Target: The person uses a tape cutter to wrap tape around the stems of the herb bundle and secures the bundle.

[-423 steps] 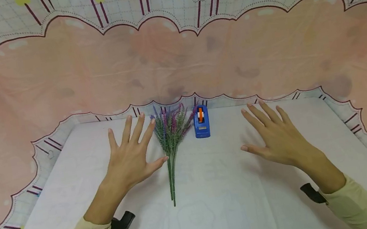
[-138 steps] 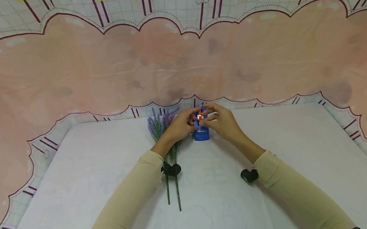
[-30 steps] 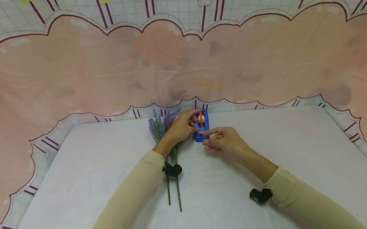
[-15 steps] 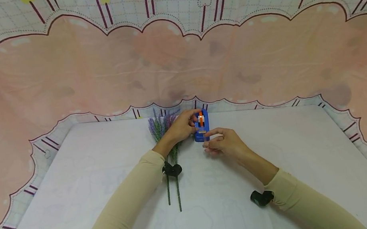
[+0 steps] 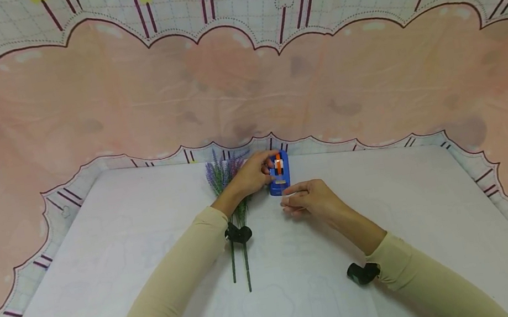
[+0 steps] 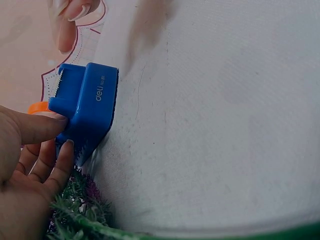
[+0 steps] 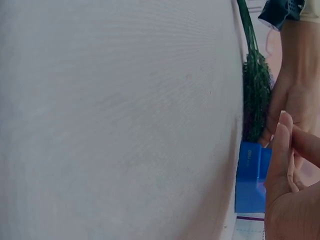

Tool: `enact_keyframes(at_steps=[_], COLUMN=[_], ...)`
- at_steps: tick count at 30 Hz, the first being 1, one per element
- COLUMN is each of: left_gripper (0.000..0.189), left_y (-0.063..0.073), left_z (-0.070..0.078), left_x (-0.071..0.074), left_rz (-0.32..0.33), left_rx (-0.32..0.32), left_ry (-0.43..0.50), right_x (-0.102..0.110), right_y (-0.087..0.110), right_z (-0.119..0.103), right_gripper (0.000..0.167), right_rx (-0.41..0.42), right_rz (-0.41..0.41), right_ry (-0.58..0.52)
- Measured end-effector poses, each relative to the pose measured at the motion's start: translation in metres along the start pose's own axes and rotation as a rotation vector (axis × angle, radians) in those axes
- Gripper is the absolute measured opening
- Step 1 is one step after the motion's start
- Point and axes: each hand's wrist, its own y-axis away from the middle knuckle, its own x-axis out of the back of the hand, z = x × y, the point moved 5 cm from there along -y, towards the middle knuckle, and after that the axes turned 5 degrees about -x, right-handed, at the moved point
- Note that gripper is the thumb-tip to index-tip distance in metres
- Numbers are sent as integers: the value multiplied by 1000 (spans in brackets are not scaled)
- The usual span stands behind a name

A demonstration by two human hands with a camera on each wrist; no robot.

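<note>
Blue plastic tape dispenser [image 6: 91, 105] gripped in left hand [image 5: 253, 174]; seemingly clear tape [image 5: 285, 198] pinched in right hand [image 5: 315, 197]; slack left grip could permit slippage.

in the head view, the left hand [image 5: 249, 176] hides the middle of the flowers [image 5: 216, 175] and one side of the blue tape holder [image 5: 280, 189]. the clear tape [image 5: 285, 196] that the right hand [image 5: 315, 198] pinches is so faint that its ends can't be seen. the table [image 5: 307, 295] and both sleeves [image 5: 177, 272] run off the bottom. in the left wrist view, the tiny letters [image 6: 103, 80] after "deli" are too small to be sure of, and a green strip [image 6: 280, 235] is too blurry to name. in the right wrist view, the right hand is cut off by the side and covers part of the holder.
</note>
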Motion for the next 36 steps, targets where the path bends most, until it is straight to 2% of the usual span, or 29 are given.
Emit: enact_keyframes(at_steps=[23,36], left_gripper=[69,69], left_y=[2,1], left_z=[3,1], left_x=[0,0], left_rz=[-5,2], left_rx=[-3,-8], left_ry=[18,18], right_x=[-2,-3], right_y=[5,8], right_z=[10,14], right_gripper=[37,30], right_rx=[-85,-123], right_rz=[-70,-80], right_ry=[24,58])
